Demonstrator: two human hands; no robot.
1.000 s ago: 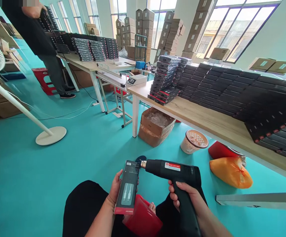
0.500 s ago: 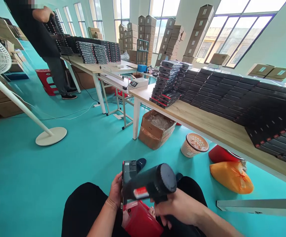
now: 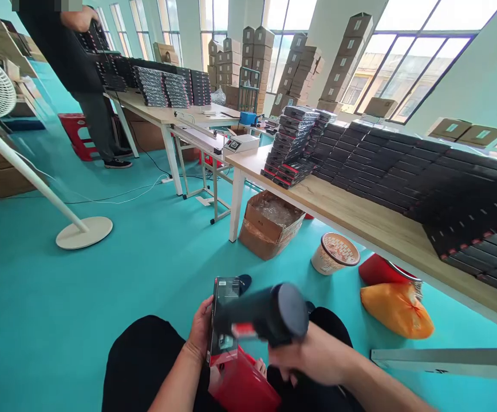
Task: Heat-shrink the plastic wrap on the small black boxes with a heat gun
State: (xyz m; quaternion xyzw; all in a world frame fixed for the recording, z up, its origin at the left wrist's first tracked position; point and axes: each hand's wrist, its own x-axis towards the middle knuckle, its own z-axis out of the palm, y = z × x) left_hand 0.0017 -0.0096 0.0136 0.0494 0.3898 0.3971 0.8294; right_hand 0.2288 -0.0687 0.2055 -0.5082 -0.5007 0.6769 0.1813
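My left hand (image 3: 201, 329) grips a black flat box (image 3: 228, 290) by its left edge, holding it upright between my knees. A glossy clear film seems to cover the box, with a red band at its lower end. In my right hand (image 3: 317, 356) is a black heat gun (image 3: 269, 312), my fingers wrapped round its handle. Its rounded rear end faces me and its barrel points left across the box, hiding the middle of it. The gun is smeared by motion. Below both hands is a red plastic thing (image 3: 248, 389), partly hidden by the box.
Stacks of black boxes (image 3: 386, 160) stand on the wooden table (image 3: 343, 200) at right. Under it are an open carton (image 3: 269, 223), a wastebasket (image 3: 334, 254) and an orange bag (image 3: 397, 309). A white fan (image 3: 38, 171) and a standing person (image 3: 68, 63) are at left.
My view has shifted slightly. The heat gun has moved a little against the box, uncovering more of the box's lower part. Both hands keep their hold.
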